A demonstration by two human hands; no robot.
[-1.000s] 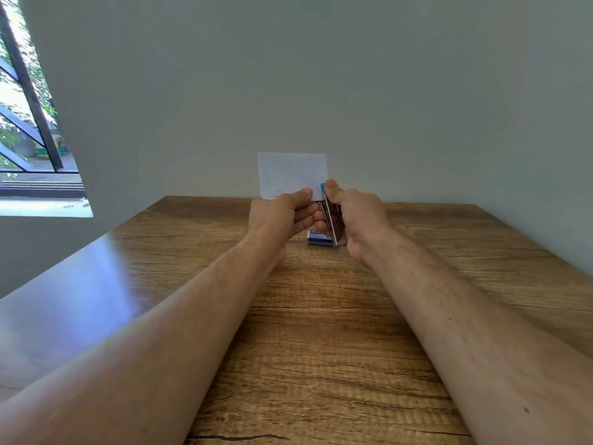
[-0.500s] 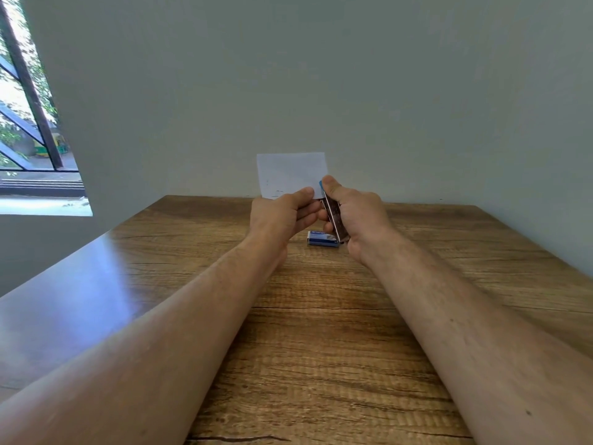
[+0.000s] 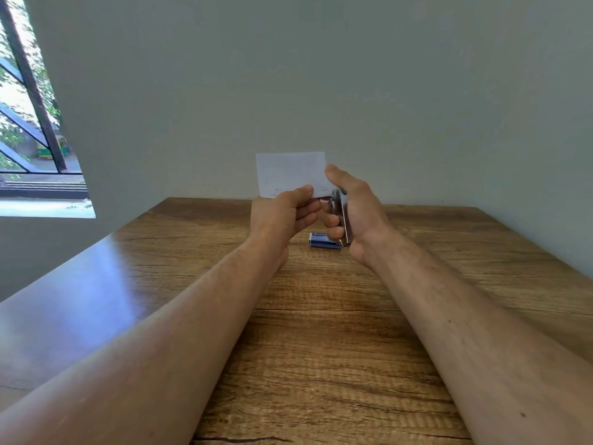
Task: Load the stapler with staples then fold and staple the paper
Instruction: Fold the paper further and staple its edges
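Paper (image 3: pixel 290 171), white and folded, stands upright in the air above the far end of the bench (image 3: pixel 321 332), in front of the grey wall (image 3: pixel 321 75). In the head view your left hand (image 3: pixel 282 216) pinches its lower edge between thumb and curled fingers. Your right hand (image 3: pixel 356 213) grips the stapler (image 3: pixel 342 216), fingers wrapped round it and thumb up at the paper's lower right corner, where the stapler's tip meets the sheet. A small blue staple box (image 3: pixel 321 241) lies on the bench just below both hands. A window (image 3: pixel 29 123) sits at left.
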